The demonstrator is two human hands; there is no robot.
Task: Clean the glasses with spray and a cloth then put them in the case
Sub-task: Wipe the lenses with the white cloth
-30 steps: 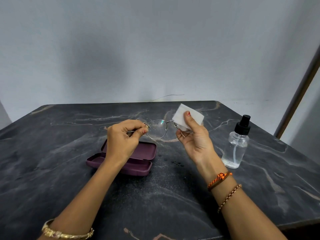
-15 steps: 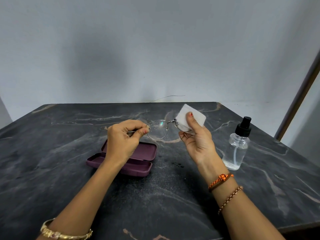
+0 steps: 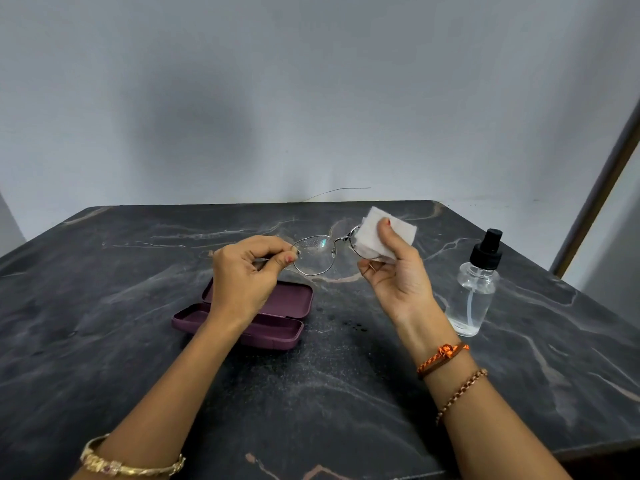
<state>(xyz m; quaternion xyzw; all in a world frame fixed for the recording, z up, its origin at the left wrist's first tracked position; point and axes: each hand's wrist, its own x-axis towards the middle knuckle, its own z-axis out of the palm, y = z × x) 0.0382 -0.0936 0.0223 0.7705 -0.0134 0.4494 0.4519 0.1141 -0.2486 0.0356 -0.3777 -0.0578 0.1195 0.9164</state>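
Wiping stage. The left hand (image 3: pixel 242 275) pinches the glasses (image 3: pixel 313 254) at their outer hinge, holding them in the air just above and behind the open case (image 3: pixel 277 308). The right hand (image 3: pixel 398 271) pinches the cloth (image 3: pixel 370 233) around the right lens; over the last second the cloth has closed further over that lens (the left lens is still beaded with droplets). The spray (image 3: pixel 476 289) stands well right of the case, so spraying seems done; one lens and casing remain
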